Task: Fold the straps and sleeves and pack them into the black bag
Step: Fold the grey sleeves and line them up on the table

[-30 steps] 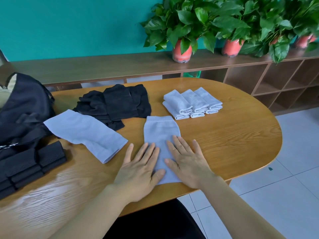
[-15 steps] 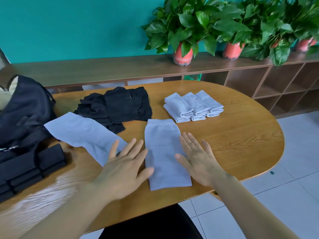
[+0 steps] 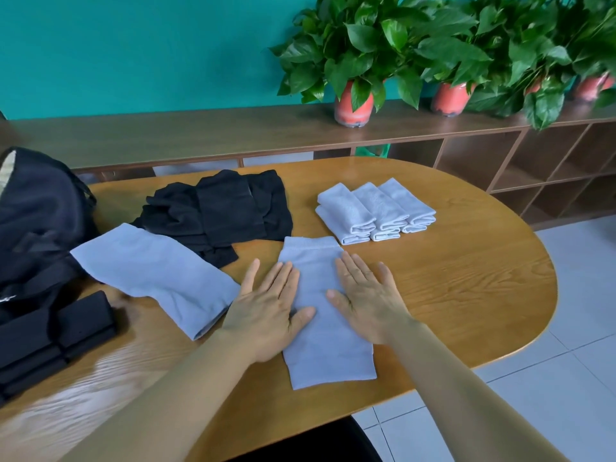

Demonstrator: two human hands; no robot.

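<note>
Grey sleeve runs lengthwise away from the person, left hand and right hand apparently pressed flat on its long edges, gripping nothing.

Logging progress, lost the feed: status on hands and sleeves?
Left hand and right hand open, flat on grey sleeve. Second grey sleeve unfolded, beside it. Black bag far left. Nothing in the way.

Grey sleeve flat, unfolded
</note>
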